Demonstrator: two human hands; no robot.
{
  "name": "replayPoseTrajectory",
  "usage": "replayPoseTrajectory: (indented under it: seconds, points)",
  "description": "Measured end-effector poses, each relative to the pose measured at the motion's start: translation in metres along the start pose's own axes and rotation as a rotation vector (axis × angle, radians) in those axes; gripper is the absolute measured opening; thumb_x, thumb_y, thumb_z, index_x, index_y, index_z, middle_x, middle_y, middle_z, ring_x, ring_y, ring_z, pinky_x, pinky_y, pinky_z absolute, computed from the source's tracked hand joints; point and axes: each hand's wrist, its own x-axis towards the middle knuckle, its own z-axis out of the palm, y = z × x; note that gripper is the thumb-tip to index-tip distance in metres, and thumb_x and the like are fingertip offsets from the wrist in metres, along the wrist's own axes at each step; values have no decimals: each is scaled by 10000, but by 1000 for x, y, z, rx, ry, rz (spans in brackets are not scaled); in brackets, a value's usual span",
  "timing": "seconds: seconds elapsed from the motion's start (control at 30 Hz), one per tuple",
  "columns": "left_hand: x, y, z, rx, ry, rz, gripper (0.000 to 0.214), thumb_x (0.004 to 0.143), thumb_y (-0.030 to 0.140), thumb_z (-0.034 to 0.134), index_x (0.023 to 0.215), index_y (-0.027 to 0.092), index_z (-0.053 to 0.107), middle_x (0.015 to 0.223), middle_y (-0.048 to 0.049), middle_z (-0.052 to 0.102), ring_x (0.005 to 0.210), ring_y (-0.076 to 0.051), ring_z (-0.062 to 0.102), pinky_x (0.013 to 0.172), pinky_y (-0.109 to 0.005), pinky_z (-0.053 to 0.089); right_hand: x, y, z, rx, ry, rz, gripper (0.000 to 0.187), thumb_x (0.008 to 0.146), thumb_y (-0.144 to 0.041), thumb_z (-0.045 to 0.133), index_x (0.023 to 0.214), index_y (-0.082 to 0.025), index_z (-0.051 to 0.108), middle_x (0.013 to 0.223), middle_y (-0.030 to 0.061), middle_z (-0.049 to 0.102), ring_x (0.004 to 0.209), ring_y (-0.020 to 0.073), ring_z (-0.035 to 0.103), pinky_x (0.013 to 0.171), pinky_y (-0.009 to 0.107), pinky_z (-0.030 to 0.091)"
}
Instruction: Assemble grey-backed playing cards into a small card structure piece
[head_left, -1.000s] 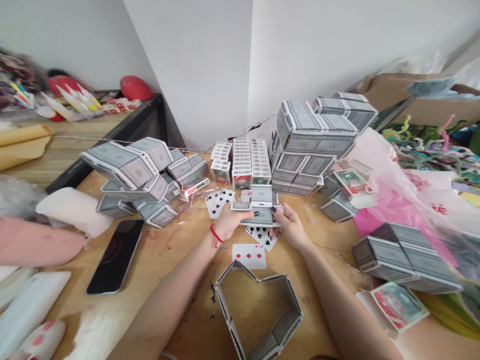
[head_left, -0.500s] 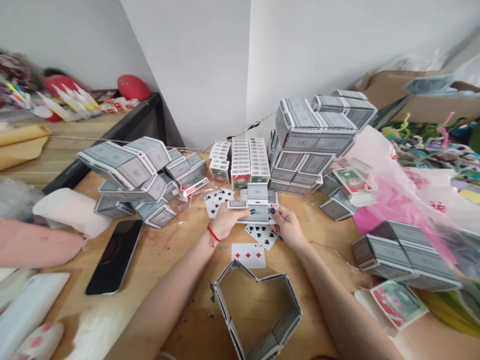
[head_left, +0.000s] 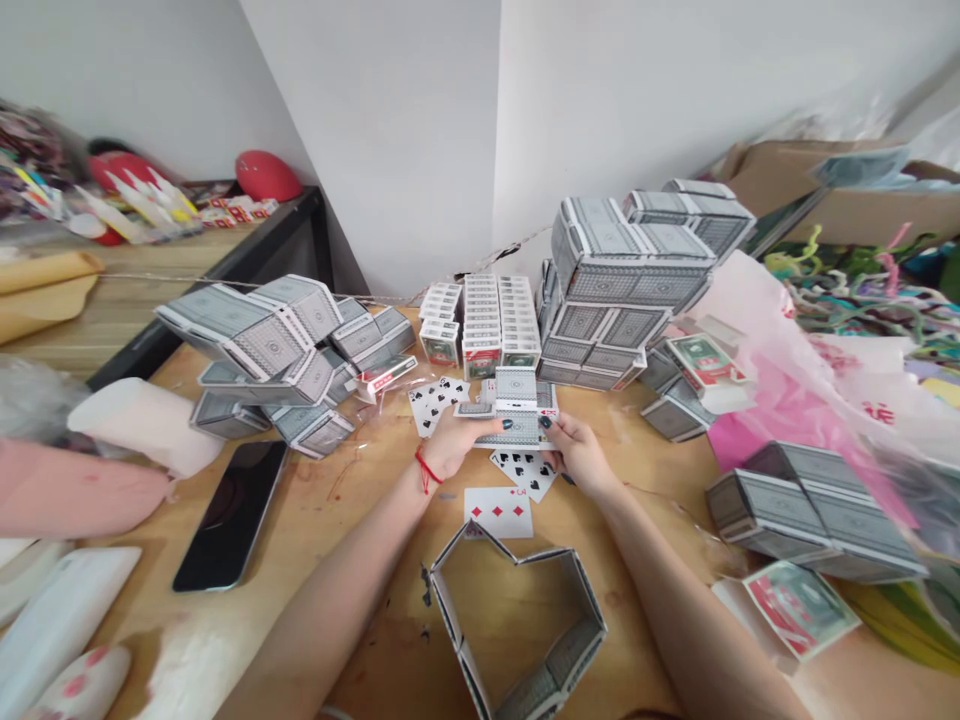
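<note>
My left hand (head_left: 455, 436), with a red string at the wrist, pinches the left side of a few grey-backed playing cards (head_left: 516, 428), its thumb across their backs. At the right edge of those cards, my right hand (head_left: 576, 450) grips a red-suited face card (head_left: 550, 412) between thumb and fingers. Another grey-backed card (head_left: 515, 382) stands out beyond the held ones. Below my hands lie black spade cards (head_left: 531, 472) and a three of diamonds (head_left: 496, 512). Nearest to me is a heart-shaped frame (head_left: 592, 610) made of cards. The fingers under the cards are hidden.
Folded-card blocks are stacked at left (head_left: 262, 335) and in a tall pile at right (head_left: 611, 265). Rows of card boxes (head_left: 499, 325) stand at the back. A phone (head_left: 231, 515) lies left; an opened card box (head_left: 799, 610) and pink plastic bag (head_left: 757, 400) are at right.
Both hands keep almost the same grip on the cards. The whole view has shifted very slightly; nothing else has visibly moved.
</note>
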Motion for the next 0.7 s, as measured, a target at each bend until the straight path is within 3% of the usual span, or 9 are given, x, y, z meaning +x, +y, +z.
replayPoseTrajectory:
  seconds: [0.17,0.33,0.57,0.7]
  points:
    - [-3,4,3,-90,-75,-93,343,544,183,729,879,141,664,831,-53,690,808,-201,626,739,-331,468,1,-1,-3,67,-49,51,359,734,-522,530,633,-199,411,347,-79,400,265,46,244,299,189,127]
    - [-2,1,3,-94,-70,-85,358,557,186,715,906,133,653,860,-61,685,787,-198,627,688,-303,469,1,1,-3,50,-37,44,370,737,-542,517,655,-197,410,352,-78,403,271,48,252,298,187,145]
    - [-4,-2,5,-80,-46,37,322,568,163,718,884,158,655,880,-46,691,845,-198,625,835,-358,448,1,2,-3,36,-11,2,376,760,-542,500,647,-196,406,353,-79,401,296,53,283,323,183,187]
    - [-5,-1,6,-66,-49,36,301,556,145,723,852,150,667,874,-50,693,841,-205,629,861,-377,441,1,6,-3,6,6,-1,381,766,-549,484,644,-196,410,352,-74,410,291,55,291,319,184,195]
